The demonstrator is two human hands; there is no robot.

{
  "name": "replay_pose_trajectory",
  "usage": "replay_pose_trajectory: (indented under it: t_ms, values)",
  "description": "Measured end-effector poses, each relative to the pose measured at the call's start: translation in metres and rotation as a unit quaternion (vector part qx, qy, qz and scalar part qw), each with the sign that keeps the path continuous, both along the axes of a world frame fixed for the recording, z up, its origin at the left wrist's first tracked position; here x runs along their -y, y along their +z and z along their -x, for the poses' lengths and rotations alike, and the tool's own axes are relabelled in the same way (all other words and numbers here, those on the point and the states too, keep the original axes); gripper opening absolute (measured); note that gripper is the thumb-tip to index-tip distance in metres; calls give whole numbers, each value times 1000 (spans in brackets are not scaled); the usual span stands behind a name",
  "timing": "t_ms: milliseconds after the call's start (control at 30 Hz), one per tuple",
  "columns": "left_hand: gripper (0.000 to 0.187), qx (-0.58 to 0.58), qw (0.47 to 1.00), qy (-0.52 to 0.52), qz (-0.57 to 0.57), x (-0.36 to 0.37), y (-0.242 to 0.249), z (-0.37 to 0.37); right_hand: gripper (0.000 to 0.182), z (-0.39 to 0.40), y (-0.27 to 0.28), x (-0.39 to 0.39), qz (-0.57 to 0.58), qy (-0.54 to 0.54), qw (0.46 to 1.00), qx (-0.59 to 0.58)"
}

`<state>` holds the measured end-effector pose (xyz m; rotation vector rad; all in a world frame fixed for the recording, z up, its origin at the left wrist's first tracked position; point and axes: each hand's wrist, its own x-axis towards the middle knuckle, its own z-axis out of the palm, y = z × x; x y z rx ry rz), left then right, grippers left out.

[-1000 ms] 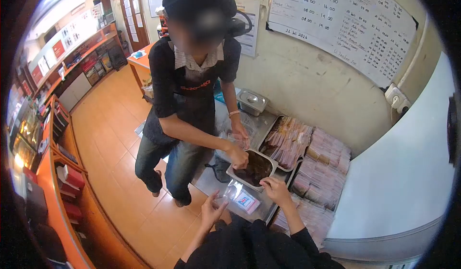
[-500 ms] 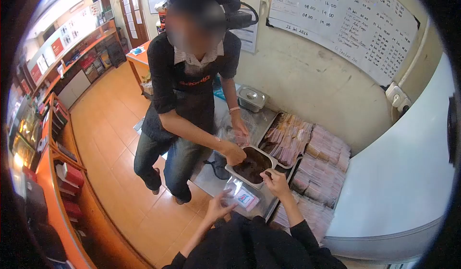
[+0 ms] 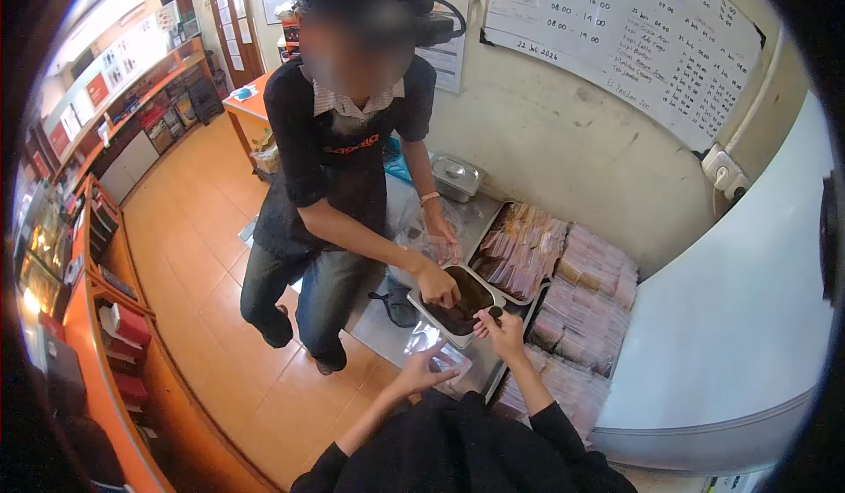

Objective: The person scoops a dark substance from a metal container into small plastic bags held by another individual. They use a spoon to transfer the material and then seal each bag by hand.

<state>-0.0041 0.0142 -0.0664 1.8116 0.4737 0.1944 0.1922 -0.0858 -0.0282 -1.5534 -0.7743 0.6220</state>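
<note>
My left hand (image 3: 422, 372) hovers over clear plastic packets (image 3: 426, 342) on the metal table, thumb and fingers apart. Whether it touches the packet below cannot be told. My right hand (image 3: 503, 334) is closed round a utensil's dark handle (image 3: 495, 313) at the near right corner of a rectangular metal pan (image 3: 465, 340). Dark brown contents (image 3: 475, 292) fill part of that pan. The utensil's far end is hidden. A co-worker's hand (image 3: 437, 283) reaches into the same pan from across the table, and their other hand (image 3: 443, 239) is by a clear plastic bag (image 3: 421, 229).
Trays of tightly packed flat packets (image 3: 521, 246) and more packet stacks (image 3: 576, 330) line the right side. A lidded metal container (image 3: 458, 178) stands by the wall. A black cloth-like item (image 3: 399, 304) lies left of the pan. A white panel (image 3: 713, 334) rises at right.
My left hand has shifted up and right over the packet with the printed label, now mostly covering it. The co-worker's hand has moved deeper into the pan. My right hand stays at the pan's corner.
</note>
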Motion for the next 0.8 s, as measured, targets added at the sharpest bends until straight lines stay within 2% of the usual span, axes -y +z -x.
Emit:
replay_pose_trajectory:
  t_ms: [100,167,233,367,433,500,667,800]
  values:
    - [83,9,999,-14,-43,3,-1,-4,22,8,-3,-1,-29,9,1000,-1]
    - [83,-9,1000,-13,-7,6,9,-5,20,9,-8,-2,-49,21,998,14]
    - [84,-28,999,-14,29,10,21,-5,16,7,-15,-3,-39,96,982,157]
    - [84,-19,994,-1,105,13,27,-3,14,0,-12,-7,-7,130,975,180]
    - [85,4,992,3,127,12,29,-3,13,-8,-7,-5,41,151,978,136]
    - [85,-15,987,1,163,13,32,-2,14,-18,-1,2,54,159,973,161]
    - [85,2,986,-6,166,13,23,-2,16,-29,27,18,97,180,951,232]
    - [86,-12,986,-11,168,14,33,-2,19,-32,37,16,99,138,954,245]
